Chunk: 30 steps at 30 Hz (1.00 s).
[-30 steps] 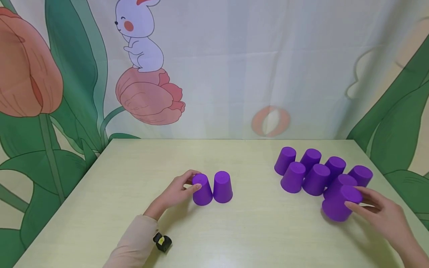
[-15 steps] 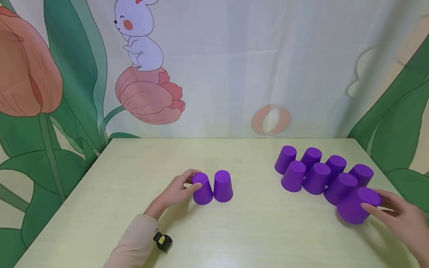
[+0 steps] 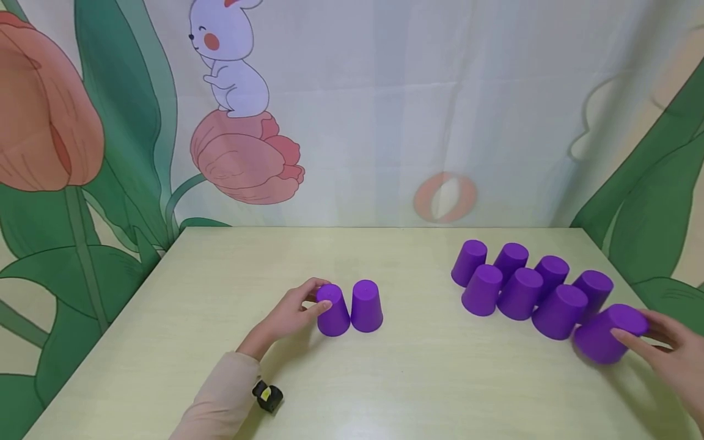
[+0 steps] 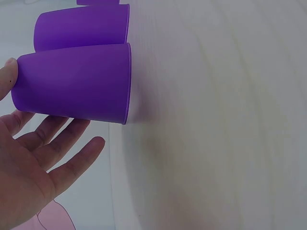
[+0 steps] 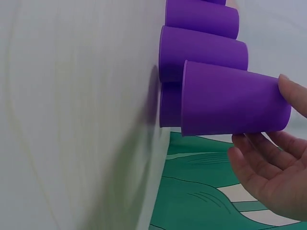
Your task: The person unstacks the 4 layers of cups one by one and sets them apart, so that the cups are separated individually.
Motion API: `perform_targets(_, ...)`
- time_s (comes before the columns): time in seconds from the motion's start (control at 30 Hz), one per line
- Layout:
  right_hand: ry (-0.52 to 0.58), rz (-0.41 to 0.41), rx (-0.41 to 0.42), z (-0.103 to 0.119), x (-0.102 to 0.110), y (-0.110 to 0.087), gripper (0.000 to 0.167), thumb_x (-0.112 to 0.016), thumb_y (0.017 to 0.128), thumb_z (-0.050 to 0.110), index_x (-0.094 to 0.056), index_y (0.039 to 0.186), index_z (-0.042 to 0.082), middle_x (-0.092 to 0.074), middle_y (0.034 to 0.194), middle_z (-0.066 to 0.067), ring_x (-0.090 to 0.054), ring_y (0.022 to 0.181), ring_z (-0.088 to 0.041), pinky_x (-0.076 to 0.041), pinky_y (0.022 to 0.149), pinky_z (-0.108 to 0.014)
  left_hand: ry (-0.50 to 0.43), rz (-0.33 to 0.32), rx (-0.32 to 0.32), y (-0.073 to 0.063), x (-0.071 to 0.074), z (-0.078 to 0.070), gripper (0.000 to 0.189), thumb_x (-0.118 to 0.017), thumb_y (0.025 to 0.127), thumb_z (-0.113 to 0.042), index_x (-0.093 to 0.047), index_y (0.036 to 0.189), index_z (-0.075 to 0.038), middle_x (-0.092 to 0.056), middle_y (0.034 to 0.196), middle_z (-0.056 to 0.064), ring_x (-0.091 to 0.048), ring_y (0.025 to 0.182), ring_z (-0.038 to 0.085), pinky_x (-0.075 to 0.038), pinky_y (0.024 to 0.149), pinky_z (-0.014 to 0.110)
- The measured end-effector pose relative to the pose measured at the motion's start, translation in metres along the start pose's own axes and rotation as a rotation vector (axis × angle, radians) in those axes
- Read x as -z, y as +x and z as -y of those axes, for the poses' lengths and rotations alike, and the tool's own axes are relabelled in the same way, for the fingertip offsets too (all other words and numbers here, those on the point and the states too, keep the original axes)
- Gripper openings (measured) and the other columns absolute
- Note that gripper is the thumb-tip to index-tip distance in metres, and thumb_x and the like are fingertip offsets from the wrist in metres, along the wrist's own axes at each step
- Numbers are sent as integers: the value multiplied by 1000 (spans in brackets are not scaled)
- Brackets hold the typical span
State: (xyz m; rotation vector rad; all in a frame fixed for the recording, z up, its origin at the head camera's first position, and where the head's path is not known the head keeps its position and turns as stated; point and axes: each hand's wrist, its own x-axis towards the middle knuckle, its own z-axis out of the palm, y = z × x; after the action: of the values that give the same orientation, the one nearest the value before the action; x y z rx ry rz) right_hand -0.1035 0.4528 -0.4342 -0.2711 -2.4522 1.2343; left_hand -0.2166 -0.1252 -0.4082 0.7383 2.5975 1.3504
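Observation:
My left hand [image 3: 291,315] pinches an upside-down purple cup [image 3: 334,319] near its closed end, thumb in front and fingers behind. A second purple cup [image 3: 366,308] stands upside down just to its right. At the far right, my right hand [image 3: 673,351] holds another purple cup [image 3: 599,339] by its closed end. In the right wrist view this held cup [image 5: 232,100] has its rim slightly off the table, with a shadow beside it. Just left of it stands the nearest purple cup [image 3: 558,313] of a two-row group, also upside down.
Several upside-down purple cups stand close together at the back right, among them a corner cup [image 3: 469,264]. A small black object [image 3: 267,398] shows beside the left sleeve [image 3: 222,391]. Behind the pale table [image 3: 418,391] hangs a printed curtain [image 3: 357,110].
My right hand has moved the cup to the right, from in front of the group to the end of its front row. The left hand and its cup have stayed put.

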Motion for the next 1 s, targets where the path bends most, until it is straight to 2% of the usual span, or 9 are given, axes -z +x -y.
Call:
perform_targets(0.07, 1, -12, -1, -16, 0, 6, 44, -71, 80, 20, -51, 116, 34, -47, 91, 38, -45, 82, 21, -37, 63, -3, 1, 2, -1, 0, -1, 0, 35, -56, 91, -25, -48, 122, -10, -61, 108, 6, -57, 100, 26, -45, 77, 41)
perform_targets(0.13, 3, -3, -15, -20, 1, 7, 45, -71, 80, 20, -51, 120, 30, -47, 90, 37, -45, 81, 20, -38, 62, -4, 3, 2, -1, 1, -2, 1, 35, -56, 91, -25, -48, 122, -10, -61, 108, 6, -57, 100, 25, -45, 77, 40)
perform_targets(0.2, -2, 17, -47, -13, 1, 5, 52, -70, 81, 21, -48, 128, 20, -46, 88, 38, -45, 79, 20, -38, 61, -5, 4, 0, 1, 1, -2, 1, 34, -56, 91, -24, -49, 122, -10, -61, 108, 6, -57, 99, 25, -45, 77, 40)
perform_targets(0.27, -26, 21, -87, -1, 0, 1, 52, -70, 81, 24, -46, 127, 26, -43, 85, 39, -42, 76, 21, -37, 59, -6, 5, -1, -7, 1, -3, 1, 34, -56, 91, -24, -49, 121, -9, -61, 108, 6, -57, 99, 26, -46, 76, 40)
perform_targets(0.43, -77, 56, -134, 20, 0, -6, 63, -67, 83, 29, -38, 136, 12, -38, 83, 40, -37, 73, 22, -34, 57, -8, 5, 5, -13, 2, -4, 1, 35, -56, 91, -25, -49, 122, -9, -61, 107, 7, -57, 99, 26, -46, 75, 38)
perform_targets(0.47, -72, 67, -131, 20, 0, -6, 68, -67, 83, 29, -36, 137, 2, -38, 84, 40, -38, 73, 21, -34, 57, -8, 3, 5, -9, 2, -4, 2, 35, -56, 91, -25, -49, 122, -9, -61, 107, 6, -57, 99, 25, -46, 75, 38)
perform_targets(0.7, -114, 58, -123, -28, -1, 9, 66, -68, 81, 34, -37, 137, 21, -50, 102, 24, -37, 78, 20, -36, 58, -9, 7, 3, -13, 2, -3, 2, 35, -55, 92, -26, -49, 122, -10, -61, 108, 6, -57, 99, 25, -46, 76, 39)
perform_targets(0.8, -130, 29, -120, -47, -3, 15, 78, -68, 81, 37, -26, 144, 14, -48, 121, 9, -35, 81, 18, -37, 59, -9, 4, 4, -14, 1, -3, 2, 35, -55, 92, -26, -49, 122, -10, -61, 108, 6, -57, 99, 25, -46, 75, 38)
perform_targets(1.0, -15, -95, -77, -65, -4, 24, 70, -70, 81, 25, -33, 141, 23, -42, 124, 18, -38, 92, 16, -31, 70, -1, -1, -1, -2, 0, -1, 1, 35, -55, 92, -25, -49, 122, -10, -60, 109, 6, -56, 99, 25, -45, 77, 41)
